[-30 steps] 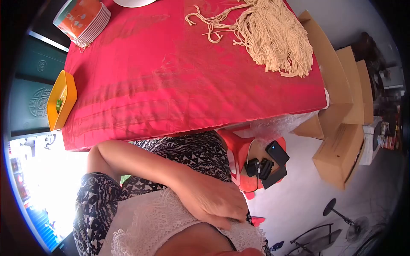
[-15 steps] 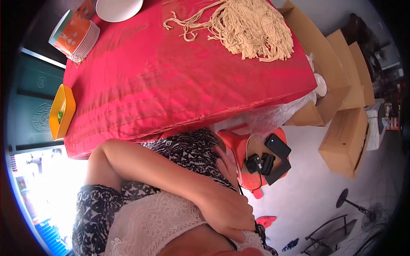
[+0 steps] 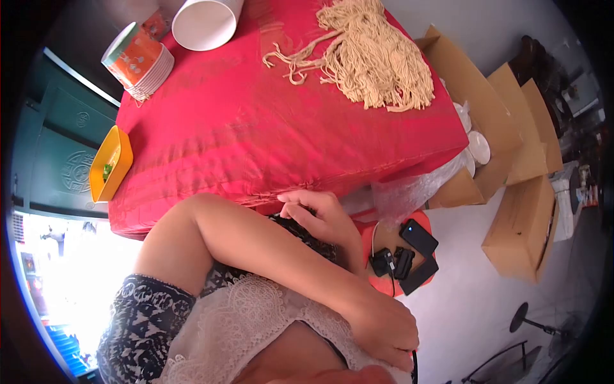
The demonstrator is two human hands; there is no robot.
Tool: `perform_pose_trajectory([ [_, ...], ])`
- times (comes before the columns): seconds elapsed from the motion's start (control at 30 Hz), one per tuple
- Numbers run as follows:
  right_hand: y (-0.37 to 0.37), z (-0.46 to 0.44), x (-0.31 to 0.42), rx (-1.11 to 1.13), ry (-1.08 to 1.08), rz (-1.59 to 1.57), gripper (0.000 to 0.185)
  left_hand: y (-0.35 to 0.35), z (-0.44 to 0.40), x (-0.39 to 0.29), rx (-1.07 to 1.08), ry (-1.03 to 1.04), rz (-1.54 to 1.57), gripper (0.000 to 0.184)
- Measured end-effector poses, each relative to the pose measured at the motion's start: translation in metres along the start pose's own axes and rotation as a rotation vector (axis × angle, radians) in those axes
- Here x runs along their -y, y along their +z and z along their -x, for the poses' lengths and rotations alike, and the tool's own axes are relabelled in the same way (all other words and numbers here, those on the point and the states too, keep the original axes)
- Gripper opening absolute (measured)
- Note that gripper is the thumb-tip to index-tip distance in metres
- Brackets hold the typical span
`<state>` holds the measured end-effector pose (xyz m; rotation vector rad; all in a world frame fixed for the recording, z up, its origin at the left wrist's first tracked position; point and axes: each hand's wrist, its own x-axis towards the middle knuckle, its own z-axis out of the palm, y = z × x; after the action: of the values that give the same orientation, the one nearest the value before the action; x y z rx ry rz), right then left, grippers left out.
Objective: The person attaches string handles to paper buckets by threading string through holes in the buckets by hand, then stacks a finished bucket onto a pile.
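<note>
Left arm bent across the chest over white lace; left hand (image 3: 384,329) low at the right side of the body, fingers bent down and partly hidden, so how far they close, and on what, cannot be told. Right hand (image 3: 318,214) raised at the near edge of the table covered in creased red cloth (image 3: 256,141), fingers loosely curled, part open, nothing seen in them; whether it touches the cloth cannot be told. Table lies just beyond both forearms. On it, far right: loose heap of beige cotton cords (image 3: 384,70), several strands trailing left. Far side, left of the cords: white round container (image 3: 204,25), mouth toward the camera. Left of that, nested stack of orange patterned bowls (image 3: 142,57), tilted. Nearer, at the left edge, yellow angular dish (image 3: 121,168) with a small green item (image 3: 107,170) inside. Right of the right hand, below table height: red plastic stool (image 3: 366,235) bearing black devices, one slab-shaped black device (image 3: 419,238) showing a small blue light. Clear plastic wrap (image 3: 409,198) hangs between table and open brown cardboard box (image 3: 470,83); white round pieces (image 3: 478,148) sit in the box's near part.
</note>
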<state>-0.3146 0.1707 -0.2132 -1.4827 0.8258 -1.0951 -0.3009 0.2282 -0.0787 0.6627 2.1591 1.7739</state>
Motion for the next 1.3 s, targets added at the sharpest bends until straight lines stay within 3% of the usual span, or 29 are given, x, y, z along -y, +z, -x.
perform_pose_trajectory([
  [0.1, -0.007, -0.042, 0.036, 0.262, -0.028, -0.127, 0.021, -0.001, -0.008, -0.006, -0.086, 0.016, -0.030, 0.057],
  [0.27, 0.006, -0.101, 0.080, 0.467, -0.361, -0.042, 0.018, -0.023, 0.002, -0.040, -0.153, 0.069, -0.144, 0.058],
  [0.3, 0.008, -0.111, 0.085, 0.523, -0.341, -0.047, 0.018, -0.028, 0.008, -0.050, -0.178, 0.063, -0.184, 0.057],
  [0.4, 0.013, -0.133, 0.096, 0.684, -0.199, -0.094, 0.019, -0.038, 0.037, -0.064, -0.227, 0.045, -0.224, 0.029],
  [0.5, 0.018, -0.151, 0.106, 0.828, 0.059, 0.035, 0.025, -0.037, 0.080, -0.072, -0.568, 0.342, -0.386, 0.022],
  [0.6, 0.026, -0.173, 0.100, 0.914, 0.187, 0.191, 0.026, -0.028, 0.133, -0.083, -0.812, 0.397, -0.551, 0.026],
  [0.7, 0.039, -0.188, 0.092, 0.869, 0.220, 0.237, 0.027, -0.025, 0.190, -0.076, -0.983, 0.361, -0.715, 0.029],
  [0.73, 0.046, -0.190, 0.090, 0.809, 0.197, 0.273, 0.026, -0.025, 0.205, -0.073, -1.111, 0.325, -0.844, 0.021],
  [0.77, 0.052, -0.195, 0.093, 0.762, 0.245, 0.272, 0.027, -0.024, 0.218, -0.063, -1.209, 0.331, -0.780, 0.019],
  [0.8, 0.053, -0.192, 0.084, 0.708, -0.070, 0.370, 0.025, -0.024, 0.236, -0.056, -1.262, 0.235, -0.784, 0.017],
  [0.87, 0.048, -0.205, 0.051, 0.599, -0.455, 0.448, 0.024, -0.025, 0.272, -0.044, -1.390, 0.082, -0.791, 0.015],
  [0.93, 0.043, -0.235, -0.005, 0.484, -0.577, 0.412, 0.025, -0.036, 0.305, -0.021, -1.518, 0.000, -0.861, 0.013],
  [1.0, 0.049, -0.243, -0.003, 0.385, -0.547, 0.416, 0.014, -0.051, 0.335, -0.004, -1.633, 0.014, -0.919, 0.012],
  [1.1, 0.032, -0.271, 0.026, 0.332, 0.077, 0.496, 0.015, -0.060, 0.361, -0.005, -1.942, 0.007, -1.035, 0.012],
  [1.3, 0.000, -0.361, 0.019, -0.167, -0.508, 0.753, 0.005, -0.052, 0.403, 0.030, -2.207, -0.273, -0.838, 0.012],
])
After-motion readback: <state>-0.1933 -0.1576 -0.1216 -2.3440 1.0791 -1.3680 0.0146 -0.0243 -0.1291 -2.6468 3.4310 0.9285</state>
